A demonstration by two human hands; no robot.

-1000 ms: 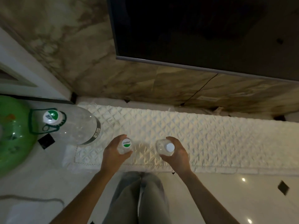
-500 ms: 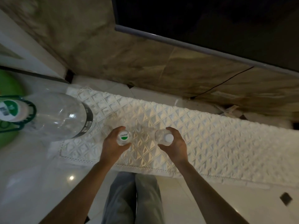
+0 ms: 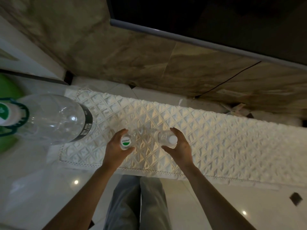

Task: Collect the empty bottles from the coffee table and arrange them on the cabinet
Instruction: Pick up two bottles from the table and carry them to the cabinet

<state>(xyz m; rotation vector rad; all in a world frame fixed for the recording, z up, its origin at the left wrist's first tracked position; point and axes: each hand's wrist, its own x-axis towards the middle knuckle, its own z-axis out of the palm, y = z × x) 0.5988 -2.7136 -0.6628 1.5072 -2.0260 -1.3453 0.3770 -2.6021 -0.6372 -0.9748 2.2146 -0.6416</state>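
Observation:
Two small clear empty bottles stand upright over the cabinet's white quilted cloth [image 3: 216,138]. My left hand [image 3: 114,150] is wrapped around the bottle with the green-and-white cap [image 3: 126,142]. In my right hand [image 3: 181,146] is the bottle with the plain white cap [image 3: 172,139], with the fingers curled loosely round its neck. The two bottles are about a hand's width apart, near the cloth's front edge. I cannot tell whether their bases touch the cloth. A large clear jug [image 3: 54,118] with a green handle stands at the cloth's left end.
A dark TV screen [image 3: 216,22] hangs on the marbled wall above the cabinet, with a thin black cable [image 3: 232,77] running down. A green object [image 3: 8,90] sits at far left. Glossy tiled floor and my grey trouser legs [image 3: 136,205] are below.
Both hands have carried the bottles a little further in over the cloth, and my view has swung left and closer. The right hand's fingers look looser than before.

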